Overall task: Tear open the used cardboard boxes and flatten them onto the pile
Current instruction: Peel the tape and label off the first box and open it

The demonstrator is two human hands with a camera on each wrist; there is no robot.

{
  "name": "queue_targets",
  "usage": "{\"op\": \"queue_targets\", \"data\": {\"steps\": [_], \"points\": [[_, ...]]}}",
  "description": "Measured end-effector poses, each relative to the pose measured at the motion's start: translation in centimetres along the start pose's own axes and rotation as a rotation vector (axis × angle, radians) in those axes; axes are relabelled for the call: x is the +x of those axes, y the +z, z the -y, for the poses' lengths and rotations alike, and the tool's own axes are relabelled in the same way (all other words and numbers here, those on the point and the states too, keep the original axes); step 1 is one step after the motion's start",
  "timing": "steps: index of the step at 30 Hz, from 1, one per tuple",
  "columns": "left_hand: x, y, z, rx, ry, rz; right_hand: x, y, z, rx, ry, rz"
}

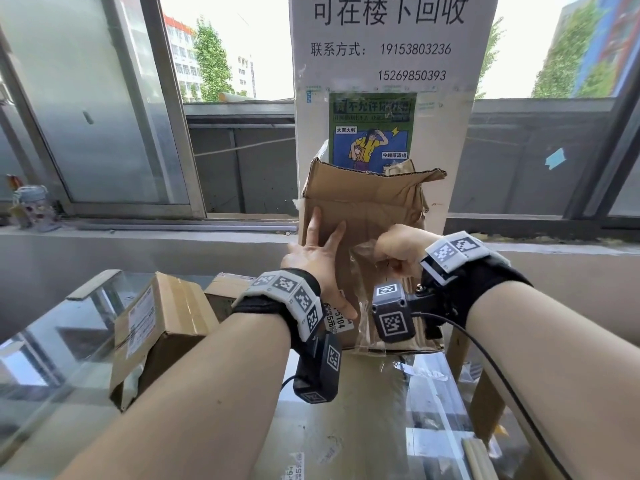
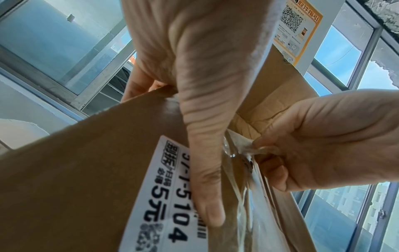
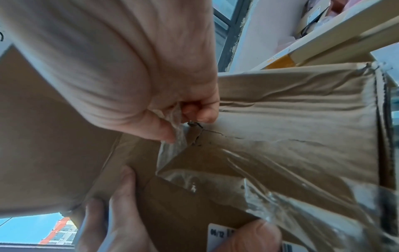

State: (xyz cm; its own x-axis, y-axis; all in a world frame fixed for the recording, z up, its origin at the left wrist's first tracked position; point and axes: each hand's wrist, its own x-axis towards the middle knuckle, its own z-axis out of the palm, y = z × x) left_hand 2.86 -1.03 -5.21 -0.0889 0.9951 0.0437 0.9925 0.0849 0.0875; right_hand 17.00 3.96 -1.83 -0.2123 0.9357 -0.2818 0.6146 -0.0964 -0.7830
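The cardboard box (image 1: 360, 216) stands upright on a glass tabletop (image 1: 363, 410), held between both hands, its crumpled top flaps open above them.

Left hand (image 1: 320, 261): fingers straight and spread, palm flat against the near face of the box. The left wrist view shows more: the thumb (image 2: 205, 179) lies down that face beside a white label (image 2: 159, 196), while the other fingers (image 2: 138, 85) wrap over the box edge to the far side. The hand braces the box from both faces.

Right hand (image 1: 398, 251): fingers curled into a fist, just right of the left hand. The head view shows only the back of the fist with a clear film below it. The right wrist view shows the grip itself: thumb and forefinger pinch the free end of a strip of clear packing tape (image 3: 172, 136), which is lifted partly off the cardboard. Below the pinch the tape (image 3: 280, 179) lies wrinkled on the box wall. A crack (image 3: 215, 132) in the cardboard runs away from the fingertips; it does not show in the head view.

Left of the left forearm, two further boxes (image 1: 162, 323) rest on the tabletop, the nearer one tilted and bearing a shipping label. Beyond the hands, behind the held box, stands a white pillar (image 1: 388, 64) with printed notices.
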Motion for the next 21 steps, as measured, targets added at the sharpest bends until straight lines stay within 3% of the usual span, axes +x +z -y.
{"op": "queue_targets", "data": {"steps": [5,9,16,21], "points": [[0.0,-0.1,-0.1,-0.002,-0.001,0.009,-0.1,0.2,-0.5,0.154,0.077,-0.088],[0.1,-0.1,-0.1,-0.004,0.008,0.015,0.3,-0.4,-0.8,0.187,0.147,-0.051],[-0.1,0.0,-0.1,-0.010,0.010,0.014,-0.2,-0.4,0.3,0.061,0.075,-0.042],[-0.1,0.3,0.1,-0.021,0.008,-0.001,-0.3,0.0,0.1,0.151,0.086,0.012]]}}
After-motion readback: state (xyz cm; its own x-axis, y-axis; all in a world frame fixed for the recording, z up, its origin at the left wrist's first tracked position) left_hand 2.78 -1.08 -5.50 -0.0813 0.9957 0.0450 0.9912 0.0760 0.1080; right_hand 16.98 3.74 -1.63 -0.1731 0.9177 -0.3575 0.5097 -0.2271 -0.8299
